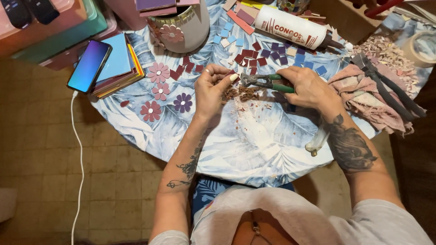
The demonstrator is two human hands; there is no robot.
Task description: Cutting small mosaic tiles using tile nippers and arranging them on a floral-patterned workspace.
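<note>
The person's right hand [305, 86] was wrapped around the green handles of a pair of tile nippers [262, 82], fingers closed tight on the grips, with the metal head of the tool pointing toward the left hand [212, 89]. The left hand's fingers were pinched together on a small dark-red tile piece [232, 72], held right at the nippers' head above the middle of the round tabletop [254, 145], which was covered in a blue leaf-print cloth. Directly under both hands lay a small heap of reddish tile chips [240, 94].

To the left of the hands, several mosaic flowers [158, 72] in pink, maroon and purple lay flat on the cloth. Beyond the hands, loose square tiles [268, 54] in maroon, purple and blue were scattered, and a white glue bottle [290, 28] lay on its side past them. A round pot [186, 25] with a flower mosaic on its wall stood at the far edge. A smartphone [89, 66] with a lit screen rested on a stack of coloured sheets [120, 63] at the left edge, its white cable hanging to the floor. On the right, a second, dark pair of nippers [386, 88] lay on a pinkish rag [363, 97], near a roll of tape [420, 47].
</note>
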